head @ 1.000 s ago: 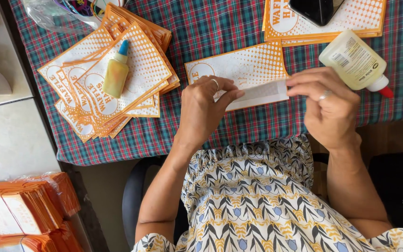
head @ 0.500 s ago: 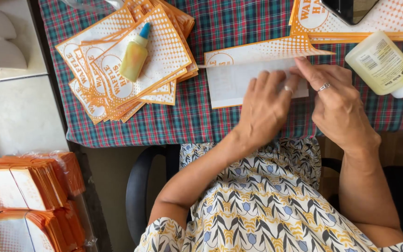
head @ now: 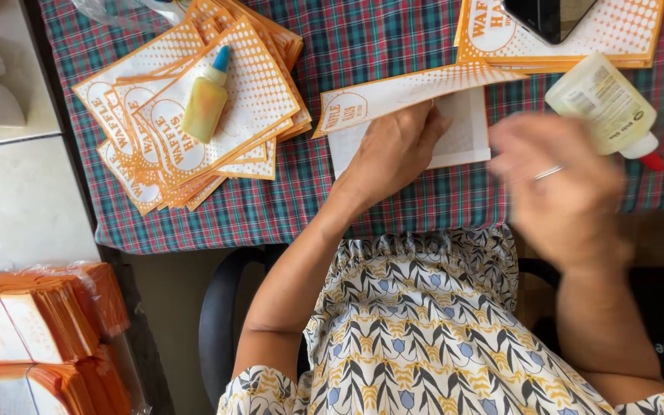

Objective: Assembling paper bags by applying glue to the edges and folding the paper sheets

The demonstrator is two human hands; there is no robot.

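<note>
Head view: left hand (head: pixel 393 150) lies flat, palm down, pressing the orange-and-white paper sleeve (head: pixel 413 115) onto the plaid tablecloth (head: pixel 393 207). Right hand (head: pixel 566 188), blurred, hovers empty and loosely open at the sleeve's 4 o'clock. Large glue bottle (head: pixel 605 107) at the sleeve's 3 o'clock; small glue bottle (head: pixel 205 100) on the sleeve stack (head: pixel 186 138) at 9 o'clock.

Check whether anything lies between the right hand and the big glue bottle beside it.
Nothing visible does. The right hand, blurred, hovers just left of and below the large glue bottle, with only bare plaid tablecloth between them. The left hand presses on the folded paper sleeve, off to the side.
</note>
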